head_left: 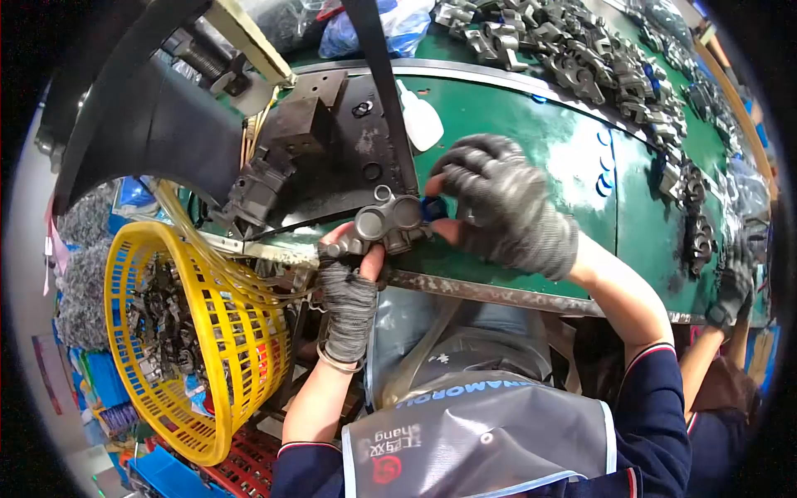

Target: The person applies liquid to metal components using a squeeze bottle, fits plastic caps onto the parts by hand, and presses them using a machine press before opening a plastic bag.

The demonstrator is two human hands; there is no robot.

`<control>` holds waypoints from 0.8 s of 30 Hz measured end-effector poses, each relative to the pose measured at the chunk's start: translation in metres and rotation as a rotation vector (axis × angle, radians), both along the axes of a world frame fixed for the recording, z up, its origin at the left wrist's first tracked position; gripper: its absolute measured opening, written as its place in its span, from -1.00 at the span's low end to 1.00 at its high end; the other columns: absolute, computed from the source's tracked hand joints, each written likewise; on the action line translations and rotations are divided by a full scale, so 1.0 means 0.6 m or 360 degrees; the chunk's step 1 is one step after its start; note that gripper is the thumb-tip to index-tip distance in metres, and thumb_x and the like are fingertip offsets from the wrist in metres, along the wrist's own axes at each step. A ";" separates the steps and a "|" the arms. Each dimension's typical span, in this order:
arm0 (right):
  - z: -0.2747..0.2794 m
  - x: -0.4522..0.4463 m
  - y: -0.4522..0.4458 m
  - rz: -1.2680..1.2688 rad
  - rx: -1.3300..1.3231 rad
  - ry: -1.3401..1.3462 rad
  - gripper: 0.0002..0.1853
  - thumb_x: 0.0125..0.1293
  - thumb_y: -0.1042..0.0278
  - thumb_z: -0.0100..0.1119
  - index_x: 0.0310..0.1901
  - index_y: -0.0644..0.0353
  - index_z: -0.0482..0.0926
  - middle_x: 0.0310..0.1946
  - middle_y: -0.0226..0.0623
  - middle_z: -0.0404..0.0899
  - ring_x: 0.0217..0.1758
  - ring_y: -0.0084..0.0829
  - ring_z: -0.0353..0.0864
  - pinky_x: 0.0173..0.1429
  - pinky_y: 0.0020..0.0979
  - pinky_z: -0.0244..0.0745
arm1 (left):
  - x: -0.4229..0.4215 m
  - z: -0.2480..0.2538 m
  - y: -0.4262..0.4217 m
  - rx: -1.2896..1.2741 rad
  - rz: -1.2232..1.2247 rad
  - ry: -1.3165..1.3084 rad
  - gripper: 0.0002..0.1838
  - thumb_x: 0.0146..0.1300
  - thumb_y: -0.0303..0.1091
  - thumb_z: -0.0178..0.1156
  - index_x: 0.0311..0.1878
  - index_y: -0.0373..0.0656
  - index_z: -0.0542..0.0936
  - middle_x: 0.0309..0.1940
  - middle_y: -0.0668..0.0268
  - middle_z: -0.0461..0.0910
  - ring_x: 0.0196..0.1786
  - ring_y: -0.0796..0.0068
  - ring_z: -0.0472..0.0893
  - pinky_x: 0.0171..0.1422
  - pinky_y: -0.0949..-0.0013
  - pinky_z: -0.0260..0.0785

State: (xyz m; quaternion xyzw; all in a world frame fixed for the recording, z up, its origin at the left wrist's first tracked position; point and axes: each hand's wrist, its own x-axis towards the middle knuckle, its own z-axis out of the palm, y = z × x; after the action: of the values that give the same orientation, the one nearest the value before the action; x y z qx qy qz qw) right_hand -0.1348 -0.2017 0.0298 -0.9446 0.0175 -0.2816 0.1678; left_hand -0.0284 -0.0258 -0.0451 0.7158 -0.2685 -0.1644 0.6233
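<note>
The metal part [388, 217] is the reference for all positions. It is located over the front edge of the green bench [506, 108], with two round faces turned up toward me. I cannot tell whether its underside touches the bench.

Left hand [349, 290]: gloved, fingertips bare. It grips the near left end of the metal part, with my thumb on the near side and my fingers on the left end.

Right hand [506, 207]: gloved, fingertips bare, positioned directly right of the metal part. My thumb and forefinger are set narrow around a blue ring [432, 209], at the right side of the metal part. I cannot tell whether the ring is seated in it.

Surroundings: a steel block [295, 129] stands beyond and left of the metal part. A white bottle [422, 120] is beyond it, slightly right. Loose blue rings [604, 178] lie in a row well to its right. A heap of castings [573, 58] lies far beyond and right. A yellow basket [206, 332], containing dark metal pieces, is left of and nearer me than the metal part. A co-worker's gloved hand [730, 290] is far to its right.
</note>
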 end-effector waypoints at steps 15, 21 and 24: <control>-0.014 0.033 0.029 0.0017 0.0129 0.0187 -0.72 -0.12 0.24 0.27 -0.33 0.15 0.54 -0.34 -0.24 0.47 -0.20 -0.17 0.43 -0.12 -0.24 0.36 | 0.007 -0.009 0.004 -0.0054 -0.0076 0.0039 -0.59 0.03 -0.44 0.20 -0.05 -0.25 0.31 -0.18 0.26 0.37 -0.12 0.51 0.37 0.04 0.43 0.21; -0.012 0.022 0.022 -0.0130 0.0004 0.0151 -0.63 -0.13 0.24 0.31 -0.24 0.15 0.50 -0.26 -0.20 0.46 -0.14 -0.14 0.43 -0.08 -0.26 0.36 | 0.007 -0.006 0.006 -0.0106 -0.0101 0.0164 -0.58 0.04 -0.42 0.19 -0.03 -0.22 0.31 -0.16 0.28 0.37 -0.12 0.53 0.36 0.03 0.44 0.21; 0.029 -0.043 -0.052 -0.0290 0.0133 -0.0146 -0.61 -0.09 0.27 0.31 -0.18 0.16 0.47 -0.25 -0.19 0.48 -0.16 -0.23 0.48 -0.11 -0.32 0.39 | 0.012 0.010 0.006 -0.0083 -0.0138 0.0368 -0.60 0.04 -0.37 0.18 -0.03 -0.17 0.34 -0.31 0.33 0.43 -0.34 0.61 0.42 -0.25 0.54 0.30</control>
State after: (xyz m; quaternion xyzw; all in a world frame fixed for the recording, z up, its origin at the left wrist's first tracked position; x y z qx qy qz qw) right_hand -0.1605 -0.2330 0.0475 -0.9174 0.1074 -0.3375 0.1813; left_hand -0.0212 -0.0222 -0.0390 0.6634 -0.2296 -0.2657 0.6608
